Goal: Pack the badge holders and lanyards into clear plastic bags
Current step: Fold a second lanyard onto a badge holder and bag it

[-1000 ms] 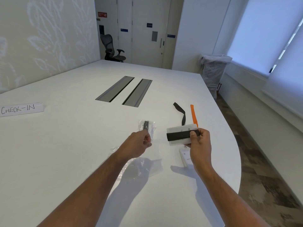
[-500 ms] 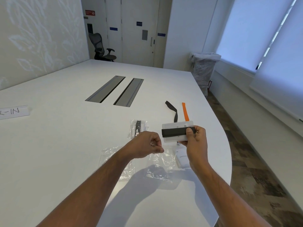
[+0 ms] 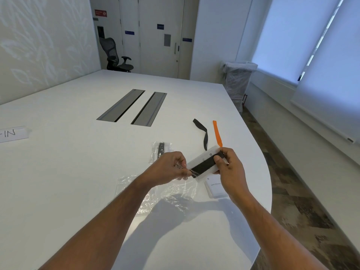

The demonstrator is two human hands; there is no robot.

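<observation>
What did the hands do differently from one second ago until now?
The left hand left the packed bag on the table, took a clear bag and lifted its mouth to the badge holder, which the right hand tilted toward it. The loose lanyards stayed put.

Bright window daylight, sharp shadows, wide-angle warp

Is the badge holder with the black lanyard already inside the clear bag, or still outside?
Mostly outside. The right hand holds the badge holder; only its lower corner meets the clear bag mouth pinched by the left hand.
</observation>
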